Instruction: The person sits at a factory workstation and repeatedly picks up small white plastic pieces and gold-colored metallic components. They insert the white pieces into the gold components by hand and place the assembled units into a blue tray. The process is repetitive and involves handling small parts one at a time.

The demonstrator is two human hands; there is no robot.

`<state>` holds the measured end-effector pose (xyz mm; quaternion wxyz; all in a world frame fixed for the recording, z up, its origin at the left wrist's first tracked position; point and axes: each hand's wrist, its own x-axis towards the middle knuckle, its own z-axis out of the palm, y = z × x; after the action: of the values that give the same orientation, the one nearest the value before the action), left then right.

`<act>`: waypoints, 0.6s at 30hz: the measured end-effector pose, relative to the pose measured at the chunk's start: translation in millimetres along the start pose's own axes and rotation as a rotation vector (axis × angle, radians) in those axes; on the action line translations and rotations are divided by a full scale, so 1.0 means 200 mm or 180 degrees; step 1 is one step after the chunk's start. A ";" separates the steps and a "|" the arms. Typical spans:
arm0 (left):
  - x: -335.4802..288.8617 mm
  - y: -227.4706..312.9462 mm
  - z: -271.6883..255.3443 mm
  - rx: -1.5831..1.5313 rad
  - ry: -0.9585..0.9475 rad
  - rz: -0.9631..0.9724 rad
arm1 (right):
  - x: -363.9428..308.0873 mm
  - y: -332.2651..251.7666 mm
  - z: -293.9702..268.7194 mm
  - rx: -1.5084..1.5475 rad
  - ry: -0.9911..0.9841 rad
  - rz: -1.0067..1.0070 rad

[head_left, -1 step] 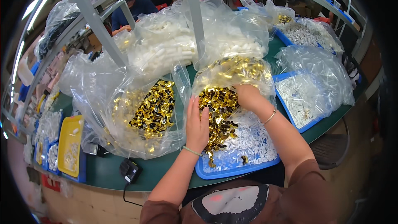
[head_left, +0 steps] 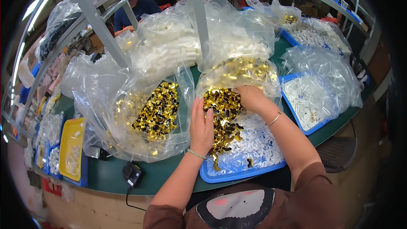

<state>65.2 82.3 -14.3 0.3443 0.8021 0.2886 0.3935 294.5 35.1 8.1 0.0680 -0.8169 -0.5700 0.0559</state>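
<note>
My left hand [head_left: 201, 125] lies along the left side of a heap of small wavy gold-and-black pieces [head_left: 224, 104], its fingers stretched out and pointing away from me. My right hand [head_left: 252, 99] reaches in at the heap's right side, where its fingers disappear among the pieces and the clear plastic bag [head_left: 243, 74]; what they hold, if anything, is hidden. From the bag's mouth the gold pieces spill onto a blue tray [head_left: 250, 176]. Small white pieces [head_left: 263, 142] cover much of this tray. A single gold piece [head_left: 250, 163] lies apart near its front rim.
To the left, another clear bag [head_left: 101, 106] holds more gold pieces [head_left: 159, 110]. Bags of white tubular parts [head_left: 169, 55] stand behind. A blue tray [head_left: 305, 130] is at the right, a yellow tray [head_left: 63, 157] far left. Grey posts [head_left: 199, 17] rise behind the green table [head_left: 169, 178].
My right hand has shifted very slightly to the left, into the gold pieces. My left hand stays in the same place.
</note>
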 end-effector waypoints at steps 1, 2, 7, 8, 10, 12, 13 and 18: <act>0.00 -0.01 -0.01 -0.0021 0.0013 0.0010 | -0.01 -0.03 0.00 0.0119 -0.0020 -0.0086; 0.00 -0.01 -0.01 -0.0046 0.0029 0.0032 | -0.02 -0.07 -0.03 0.0233 -0.0029 -0.0168; 0.01 -0.02 0.00 -0.0083 -0.0018 0.0003 | -0.04 -0.19 -0.06 0.0562 -0.0043 -0.0284; 0.01 -0.02 0.00 -0.0084 -0.0025 -0.0030 | -0.03 -0.21 -0.08 0.0687 -0.0268 -0.0228; 0.01 -0.01 0.01 -0.0068 -0.0053 -0.0022 | -0.06 -0.28 -0.12 0.0724 -0.0400 -0.0379; 0.00 -0.01 0.00 -0.0097 -0.0051 -0.0045 | -0.11 -0.33 -0.11 0.0733 -0.0208 -0.0575; 0.01 -0.03 0.01 -0.0135 -0.0031 -0.0064 | -0.14 -0.36 -0.09 0.0635 -0.0167 -0.0648; 0.01 -0.07 0.00 -0.0639 -0.0038 -0.0279 | -0.32 -0.41 -0.06 0.0581 -0.0180 -0.1056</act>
<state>63.7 91.5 -24.5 0.4415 0.7525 0.2804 0.4003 199.3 2.7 35.8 0.1340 -0.7003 -0.6911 0.1183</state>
